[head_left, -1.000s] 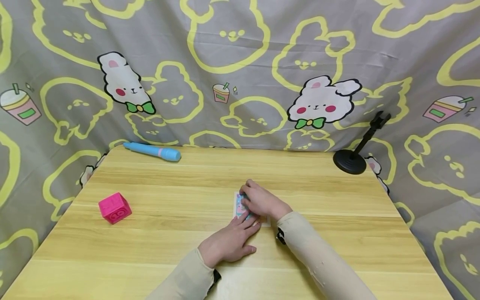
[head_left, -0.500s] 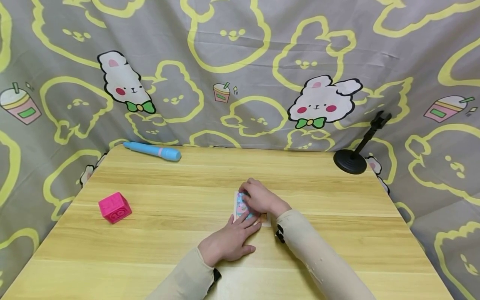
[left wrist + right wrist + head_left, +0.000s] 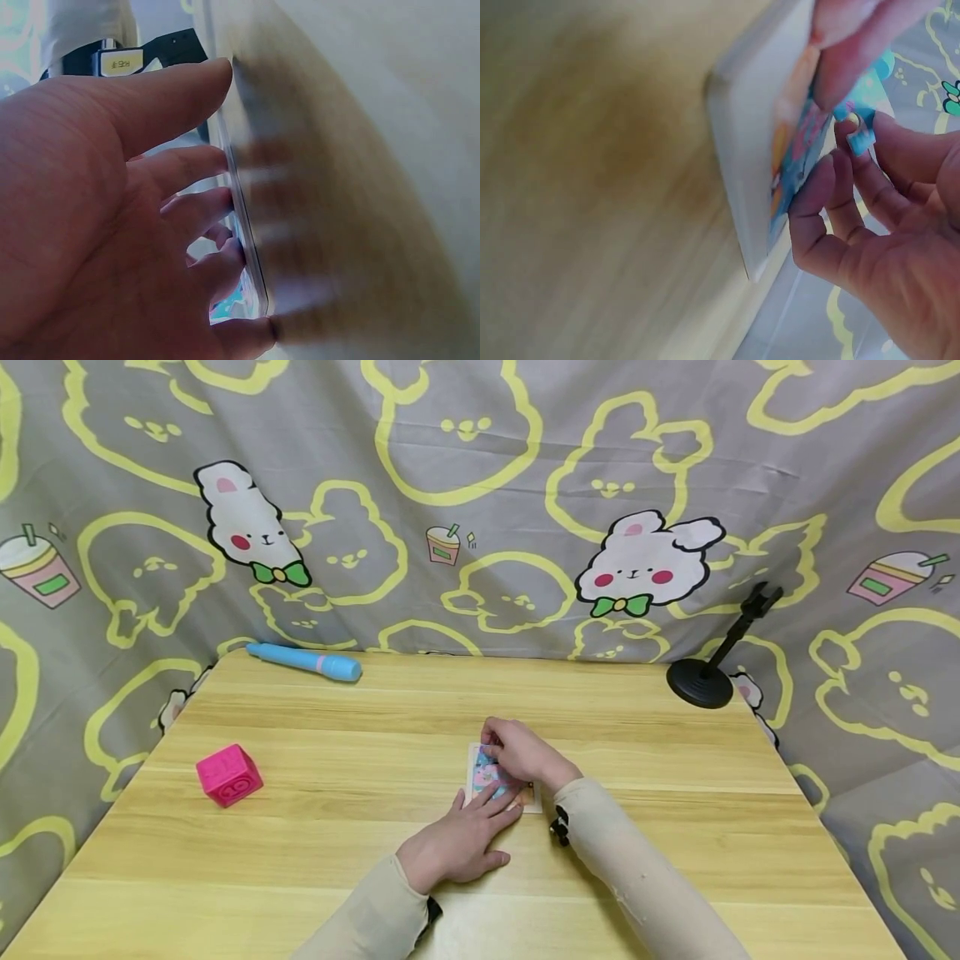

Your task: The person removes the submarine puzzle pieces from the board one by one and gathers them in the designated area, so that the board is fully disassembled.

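A small jigsaw puzzle (image 3: 487,774) with a blue and pink picture and a pale border lies flat on the table, partly covered by both hands. My left hand (image 3: 455,839) rests on its near side, fingers spread and fairly straight, thumb on the wood. In the left wrist view, those fingertips lie along the puzzle's edge. At the far side, my right hand (image 3: 522,752) pinches a light-blue puzzle piece (image 3: 862,139) between thumb and finger. The right wrist view shows this piece tilted up at the far end of the puzzle's thick white frame (image 3: 739,176).
A pink cube (image 3: 230,776) sits at the left of the wooden table (image 3: 360,860). Along the back edge lie a blue microphone-shaped toy (image 3: 303,662) and, at the right, a black stand (image 3: 701,682). A patterned grey curtain (image 3: 517,460) hangs behind.
My right fingers have shifted slightly at the puzzle's far edge, and a bit more of the picture shows beneath them. The left hand stays almost still.
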Action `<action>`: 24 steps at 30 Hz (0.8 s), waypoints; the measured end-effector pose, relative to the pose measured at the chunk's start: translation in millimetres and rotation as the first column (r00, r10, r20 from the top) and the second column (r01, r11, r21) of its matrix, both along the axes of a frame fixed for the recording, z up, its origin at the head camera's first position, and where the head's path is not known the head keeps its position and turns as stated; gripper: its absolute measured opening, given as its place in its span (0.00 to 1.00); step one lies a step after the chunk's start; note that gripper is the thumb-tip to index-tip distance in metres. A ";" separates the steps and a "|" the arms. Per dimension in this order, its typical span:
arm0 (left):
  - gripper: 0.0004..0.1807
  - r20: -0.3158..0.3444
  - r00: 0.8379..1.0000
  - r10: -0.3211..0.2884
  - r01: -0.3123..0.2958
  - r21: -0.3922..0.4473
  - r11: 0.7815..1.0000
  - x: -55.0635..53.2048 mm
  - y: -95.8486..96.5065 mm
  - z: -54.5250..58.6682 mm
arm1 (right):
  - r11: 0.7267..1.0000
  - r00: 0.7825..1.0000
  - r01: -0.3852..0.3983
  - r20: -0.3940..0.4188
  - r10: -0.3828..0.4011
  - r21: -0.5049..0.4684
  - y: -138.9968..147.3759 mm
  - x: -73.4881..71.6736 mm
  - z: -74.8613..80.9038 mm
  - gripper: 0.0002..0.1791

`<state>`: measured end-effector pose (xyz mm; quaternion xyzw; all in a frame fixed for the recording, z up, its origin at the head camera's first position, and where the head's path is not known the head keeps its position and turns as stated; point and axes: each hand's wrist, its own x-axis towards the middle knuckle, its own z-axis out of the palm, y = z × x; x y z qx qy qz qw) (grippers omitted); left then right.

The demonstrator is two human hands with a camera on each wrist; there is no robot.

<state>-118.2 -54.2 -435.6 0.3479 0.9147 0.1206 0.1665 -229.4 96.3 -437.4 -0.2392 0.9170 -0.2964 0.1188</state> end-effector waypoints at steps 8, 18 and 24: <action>0.34 -0.001 1.000 -0.009 0.009 0.004 1.000 -1.4 0.4 -1.8 | 0.997 1.000 0.016 0.022 -0.014 -0.073 12.1 -1.8 2.4 0.03; 0.35 -0.008 1.000 -0.013 0.014 0.016 1.000 -0.5 0.7 -1.2 | 0.980 0.990 0.133 -0.026 -0.138 -0.147 78.6 -21.6 11.4 0.04; 0.35 -0.018 1.000 -0.009 0.009 0.009 1.000 0.3 -0.3 -2.3 | 0.974 0.978 0.199 -0.040 -0.204 -0.110 114.0 -42.8 6.4 0.04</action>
